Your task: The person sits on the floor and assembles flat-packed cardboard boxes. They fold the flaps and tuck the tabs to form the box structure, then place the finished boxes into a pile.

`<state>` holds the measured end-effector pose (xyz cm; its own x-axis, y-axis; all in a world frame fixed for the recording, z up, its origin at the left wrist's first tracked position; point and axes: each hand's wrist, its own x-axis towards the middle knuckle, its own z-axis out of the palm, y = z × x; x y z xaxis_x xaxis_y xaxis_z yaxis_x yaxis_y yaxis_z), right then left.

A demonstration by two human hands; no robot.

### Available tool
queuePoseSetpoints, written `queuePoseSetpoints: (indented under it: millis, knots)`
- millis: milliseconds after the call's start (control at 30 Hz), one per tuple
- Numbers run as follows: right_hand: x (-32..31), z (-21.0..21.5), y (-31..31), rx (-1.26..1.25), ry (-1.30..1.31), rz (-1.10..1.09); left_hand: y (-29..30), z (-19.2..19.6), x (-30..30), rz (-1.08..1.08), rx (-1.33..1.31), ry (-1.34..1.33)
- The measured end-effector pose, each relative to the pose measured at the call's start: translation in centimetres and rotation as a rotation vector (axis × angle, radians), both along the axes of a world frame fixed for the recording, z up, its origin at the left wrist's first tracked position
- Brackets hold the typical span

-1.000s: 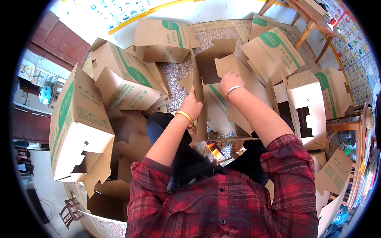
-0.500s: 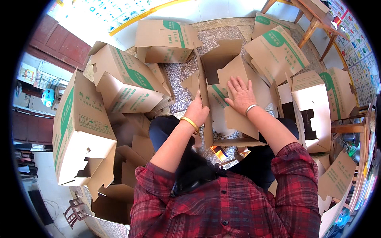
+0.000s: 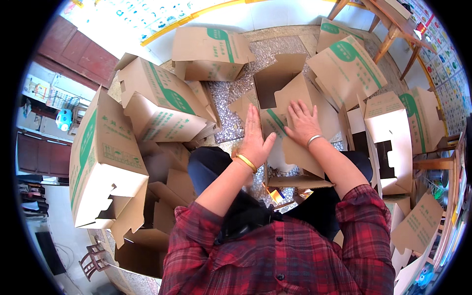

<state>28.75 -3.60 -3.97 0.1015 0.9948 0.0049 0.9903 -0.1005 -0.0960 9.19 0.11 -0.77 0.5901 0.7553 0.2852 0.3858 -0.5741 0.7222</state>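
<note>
Pebbled floor (image 3: 231,105) crowded; left hand (image 3: 255,140), right hand (image 3: 303,123) flat, grip wide, pressing carton flap (image 3: 287,101).

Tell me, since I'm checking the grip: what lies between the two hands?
In the head view, a strip of the carton with a green stripe lies between the left hand and right hand; both press flat on it.

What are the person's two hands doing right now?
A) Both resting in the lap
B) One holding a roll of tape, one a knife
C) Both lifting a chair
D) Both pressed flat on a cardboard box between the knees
D: the left hand and the right hand both lie open, fingers spread, on the flaps of the brown cardboard box in front of the person; neither holds a tool.
</note>
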Motion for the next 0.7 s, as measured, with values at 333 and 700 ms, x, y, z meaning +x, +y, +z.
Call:
queuePoseSetpoints:
  millis: [333, 700]
  knots:
    - [-0.8, -0.2, 0.3, -0.036, -0.080, 0.011, 0.5, 1.5, 0.6, 0.122, 0.001, 0.373]
    - [-1.3, -0.5, 0.6, 0.001, -0.013, -0.025, 1.5, -0.8, -2.9, 0.088, -0.235, -0.017]
